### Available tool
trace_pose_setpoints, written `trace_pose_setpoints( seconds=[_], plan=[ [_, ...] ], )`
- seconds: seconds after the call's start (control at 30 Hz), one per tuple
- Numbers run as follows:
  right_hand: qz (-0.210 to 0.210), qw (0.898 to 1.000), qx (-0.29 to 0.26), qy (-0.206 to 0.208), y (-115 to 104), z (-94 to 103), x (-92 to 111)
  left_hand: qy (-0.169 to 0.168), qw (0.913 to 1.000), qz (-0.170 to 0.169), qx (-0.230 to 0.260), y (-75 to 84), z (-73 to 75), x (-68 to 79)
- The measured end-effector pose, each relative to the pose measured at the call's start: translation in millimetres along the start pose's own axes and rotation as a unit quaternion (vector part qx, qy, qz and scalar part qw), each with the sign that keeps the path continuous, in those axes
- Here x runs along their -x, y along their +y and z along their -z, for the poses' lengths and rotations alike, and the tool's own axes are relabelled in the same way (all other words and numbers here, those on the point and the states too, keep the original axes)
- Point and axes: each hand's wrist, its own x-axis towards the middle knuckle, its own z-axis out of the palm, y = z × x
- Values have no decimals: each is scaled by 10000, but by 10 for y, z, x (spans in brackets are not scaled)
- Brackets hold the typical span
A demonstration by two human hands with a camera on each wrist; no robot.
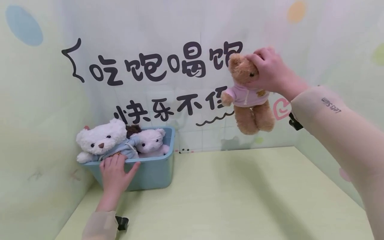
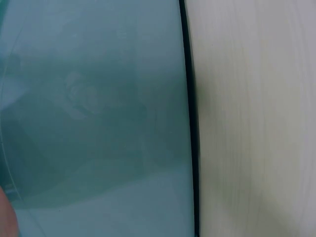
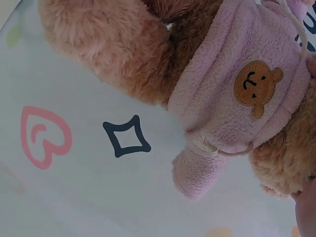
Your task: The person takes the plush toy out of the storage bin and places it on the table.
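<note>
Right hand [image 1: 267,71] grasping brown teddy [image 1: 247,95] by the head, fingers over the top, part of the face covered. Teddy is in midair, in front of the back wall [image 1: 186,20], feet clear of the table [image 1: 204,193]. Long axis near vertical in head view: head up, legs straight down, front toward the camera. In right wrist view same axis runs diagonal, legs upper left, head lower right.

Teddy wears a pink hoodie [image 3: 222,133] with a bear-face patch [image 3: 254,88], no wording on the patch. Right sleeve [image 1: 336,130] lettering reads "LetsSlim", upside down in head view.

Left hand [image 1: 115,175] holding the front rim of the blue bin [image 1: 150,175], fingers hooked over the edge, thumb spread to the side. Left wrist view is mostly bin wall and tabletop. In the bin: white bear [image 1: 102,138] in a light blue top, tilted, head up left; paler bear [image 1: 151,141] at its right; dark brown fuzzy item [image 1: 133,130] behind, mostly hidden.

Wall text, upper line [image 1: 151,66]: 吃饱喝饱, last character partly behind teddy. Lower line [image 1: 162,108]: 快乐不 plus one partly covered
</note>
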Motion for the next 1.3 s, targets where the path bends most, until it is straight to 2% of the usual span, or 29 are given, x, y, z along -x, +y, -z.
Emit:
trace_pose_setpoints(
  seconds=[0.33, 0.5, 0.87, 1.03, 1.3],
  plan=[
    [-224, 9988, -266, 340, 195, -485, 236, -137, 9999, 72, 20, 8, 30, 23],
    [-532, 9978, -352, 203, 278, -740, 348, -97, 9999, 58, 1, 14, 18, 44],
    [-797, 9959, -415, -61, 411, -1314, 607, -30, 10000, 11, 6, 17, 19, 48],
    [-956, 9941, -478, -206, 458, -1473, 754, -68, 10000, -40, 33, 34, -6, 43],
    [-928, 9940, -527, -243, 528, -1701, 881, 57, 10000, -1, 28, 5, -19, 27]
  ],
)
